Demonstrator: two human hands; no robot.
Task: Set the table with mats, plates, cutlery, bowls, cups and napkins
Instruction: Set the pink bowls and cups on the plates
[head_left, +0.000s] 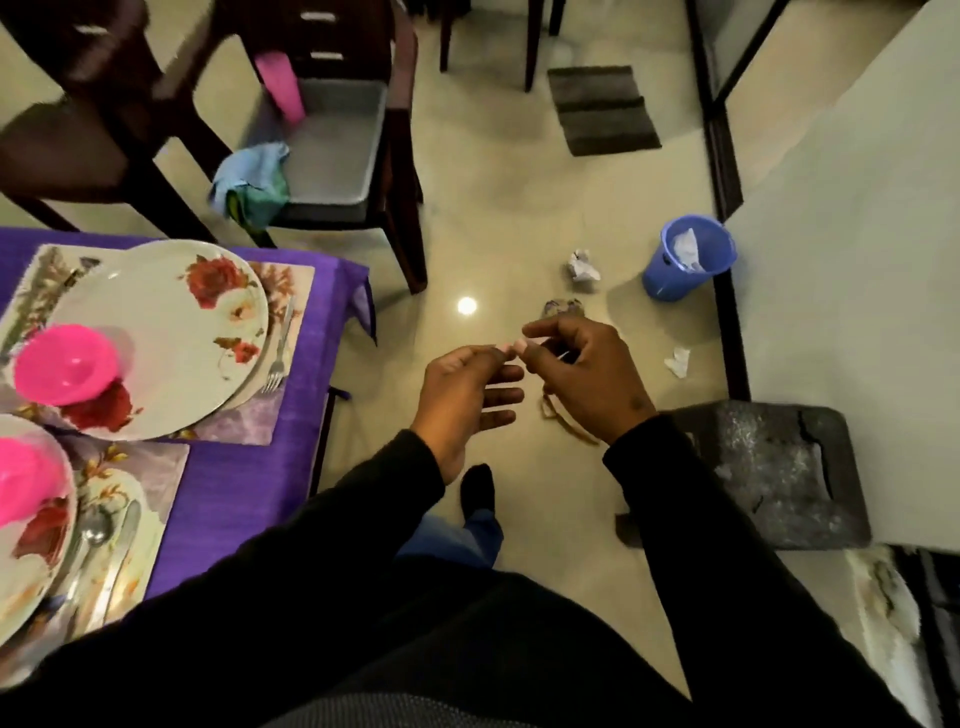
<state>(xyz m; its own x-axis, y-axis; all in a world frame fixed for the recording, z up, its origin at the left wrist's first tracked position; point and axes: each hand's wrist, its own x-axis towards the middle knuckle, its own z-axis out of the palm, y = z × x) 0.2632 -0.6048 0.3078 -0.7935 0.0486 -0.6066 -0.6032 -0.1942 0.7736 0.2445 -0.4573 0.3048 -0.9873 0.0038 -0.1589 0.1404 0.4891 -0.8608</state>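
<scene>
Your left hand (467, 395) and right hand (582, 374) raised over floor, fingertips meeting, both pinching small pale scrap (511, 347); kind unclear. Forearms angled inward. Plates (171, 332), pink bowl (65, 366), fork (278, 358) on mat (291, 280), table at left.

Long black sleeves (701, 519) reach both wrists; blue jeans (457, 540) and a black sock (478, 486) below.

You see a dim, warm-lit room; an overhead lamp leaves a small glare spot (466, 305) on the glossy floor (519, 208). Toward ten o'clock the chairs (104, 104) smear with blur, and edges bow outward.
</scene>
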